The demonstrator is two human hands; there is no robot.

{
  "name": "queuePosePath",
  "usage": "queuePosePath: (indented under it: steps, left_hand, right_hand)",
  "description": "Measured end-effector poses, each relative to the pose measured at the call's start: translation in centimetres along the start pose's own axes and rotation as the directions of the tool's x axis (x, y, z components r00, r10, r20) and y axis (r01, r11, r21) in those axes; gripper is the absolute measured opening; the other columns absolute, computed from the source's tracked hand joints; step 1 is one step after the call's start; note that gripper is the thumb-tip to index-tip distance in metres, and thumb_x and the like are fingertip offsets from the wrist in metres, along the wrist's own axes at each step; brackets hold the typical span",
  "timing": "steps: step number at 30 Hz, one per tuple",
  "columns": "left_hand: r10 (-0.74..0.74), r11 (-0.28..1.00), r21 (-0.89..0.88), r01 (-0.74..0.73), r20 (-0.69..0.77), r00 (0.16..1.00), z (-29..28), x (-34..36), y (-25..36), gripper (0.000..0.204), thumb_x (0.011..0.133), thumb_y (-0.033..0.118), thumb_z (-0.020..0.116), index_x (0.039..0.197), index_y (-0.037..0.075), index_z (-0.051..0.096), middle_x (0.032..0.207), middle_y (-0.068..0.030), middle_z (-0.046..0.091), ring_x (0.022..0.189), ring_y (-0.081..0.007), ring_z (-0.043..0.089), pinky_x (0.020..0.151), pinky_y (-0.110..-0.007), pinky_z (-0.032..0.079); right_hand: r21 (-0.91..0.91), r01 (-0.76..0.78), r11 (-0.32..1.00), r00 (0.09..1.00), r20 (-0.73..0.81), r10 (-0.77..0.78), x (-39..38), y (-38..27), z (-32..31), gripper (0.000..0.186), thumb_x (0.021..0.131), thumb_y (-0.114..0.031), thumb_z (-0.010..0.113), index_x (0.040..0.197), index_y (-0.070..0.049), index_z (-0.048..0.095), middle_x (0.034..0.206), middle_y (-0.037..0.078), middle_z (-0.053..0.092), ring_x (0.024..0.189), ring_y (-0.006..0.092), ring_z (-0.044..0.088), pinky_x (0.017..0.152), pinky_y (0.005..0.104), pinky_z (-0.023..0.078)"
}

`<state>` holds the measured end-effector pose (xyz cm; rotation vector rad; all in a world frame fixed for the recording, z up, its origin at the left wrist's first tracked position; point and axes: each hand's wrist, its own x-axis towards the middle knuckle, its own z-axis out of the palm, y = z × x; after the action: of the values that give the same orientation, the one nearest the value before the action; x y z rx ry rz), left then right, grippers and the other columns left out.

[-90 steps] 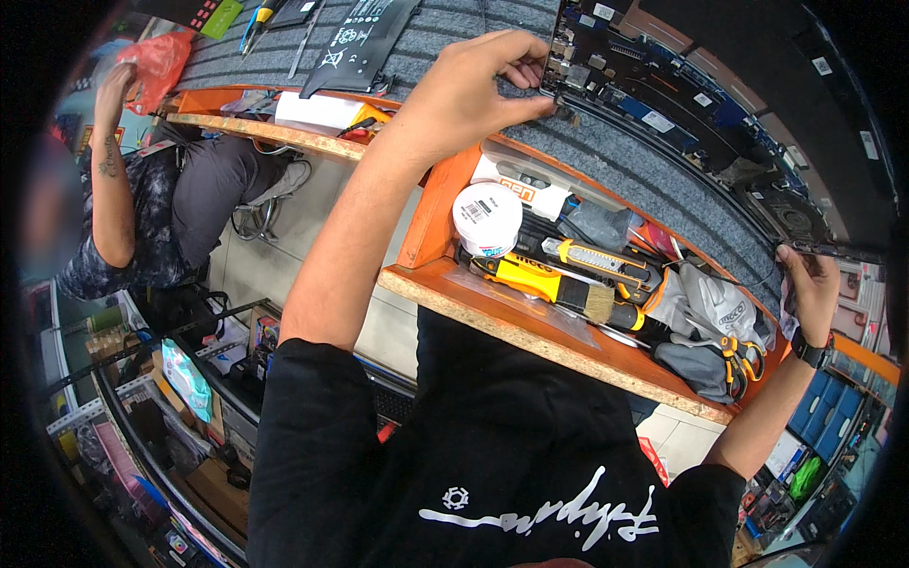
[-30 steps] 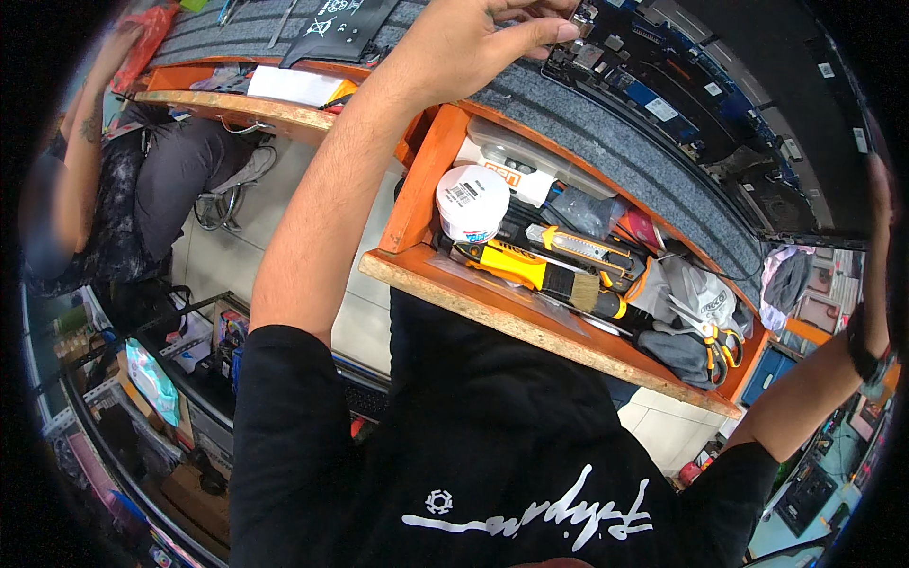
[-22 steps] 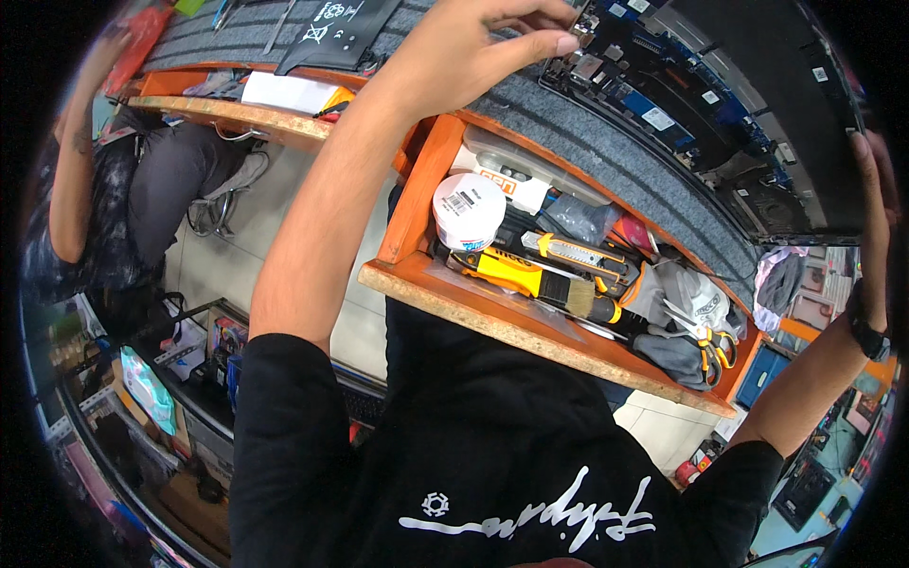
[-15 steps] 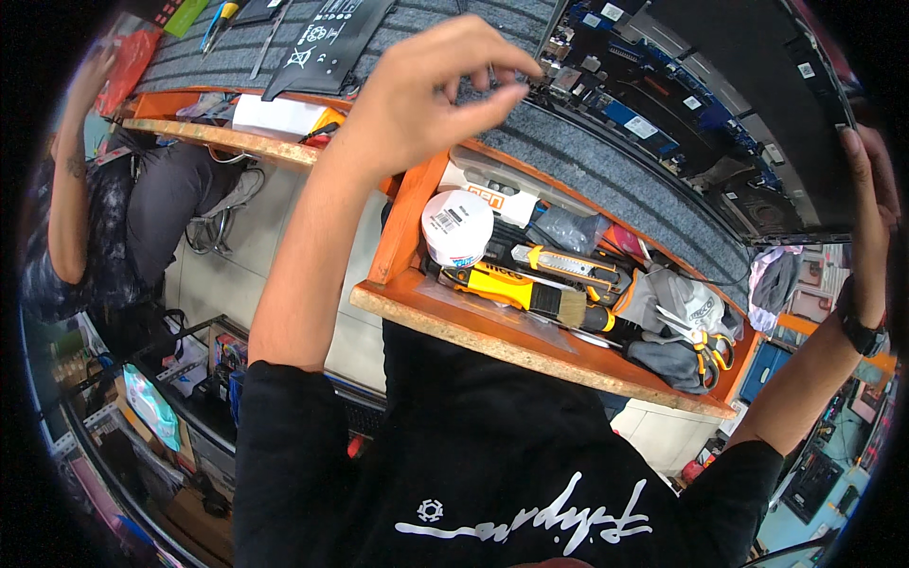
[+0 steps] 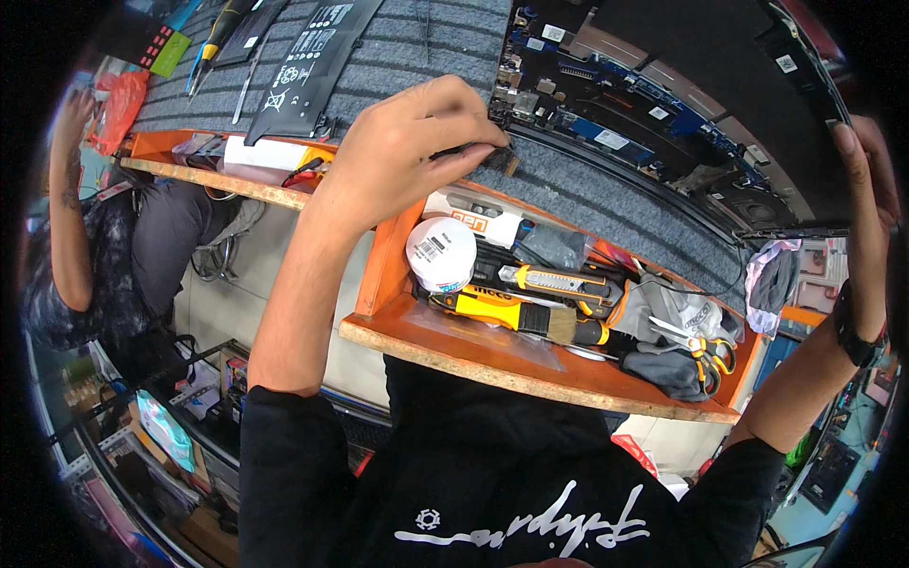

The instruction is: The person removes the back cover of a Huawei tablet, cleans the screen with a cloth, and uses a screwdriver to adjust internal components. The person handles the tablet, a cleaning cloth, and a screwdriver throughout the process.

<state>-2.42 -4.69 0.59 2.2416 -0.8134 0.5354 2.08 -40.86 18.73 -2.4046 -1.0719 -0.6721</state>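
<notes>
An opened laptop (image 5: 606, 133) with its circuit boards exposed lies tilted at the upper right. At its left corner my left hand (image 5: 412, 142) is closed in a pinch over the mat. A small dark strip with a gold-coloured end (image 5: 511, 163), which looks like a flat cable, sticks out from the fingertips; whether it joins the laptop I cannot tell. My right hand (image 5: 869, 170) grips the laptop's far-right edge, thumb in front, with the other fingers mostly hidden behind it.
A grey striped mat (image 5: 398, 57) covers the bench, with a flat black battery (image 5: 312, 71), tweezers (image 5: 248, 87) and a screwdriver (image 5: 220, 38). Below, an open drawer (image 5: 530, 355) holds a white round tub (image 5: 441, 254), brush, cutter and scissors (image 5: 701, 350). Another person (image 5: 71, 227) sits left.
My left hand has moved down and left from the laptop's edge, and the dark strip now shows at its fingertips. My right hand keeps its grip. The view has shifted slightly.
</notes>
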Motion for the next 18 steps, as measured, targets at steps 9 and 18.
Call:
queuePosePath:
  steps: [9, 18]
  left_hand:
    - [0.023, 0.999, 0.028, -0.023, -0.018, 1.000, 0.1, 0.1, -0.2, 0.024, 0.074, -0.004, 0.077, 0.096, 0.006, 0.076, 0.092, -0.0057, 0.065, 0.082, -0.0199, 0.066, 0.068, -0.030, 0.053]
    - [-0.026, 0.996, 0.081, 0.028, -0.030, 0.999, -0.1, 0.4, 0.2, 0.024, 0.073, 0.001, 0.077, 0.095, 0.008, 0.072, 0.094, -0.0028, 0.065, 0.081, -0.0181, 0.066, 0.065, -0.030, 0.054]
  right_hand:
    - [0.061, -0.051, 0.997, 0.998, -0.031, 0.053, 0.0, -0.7, 0.2, 0.024, 0.093, -0.025, 0.078, 0.092, -0.001, 0.073, 0.079, 0.005, 0.072, 0.069, 0.0104, 0.061, 0.063, 0.0235, 0.048]
    - [0.032, -0.022, 0.999, 0.999, -0.031, 0.023, -0.1, 0.2, 0.0, 0.025, 0.092, -0.025, 0.079, 0.090, -0.001, 0.073, 0.079, 0.006, 0.072, 0.069, 0.0106, 0.062, 0.063, 0.0233, 0.049]
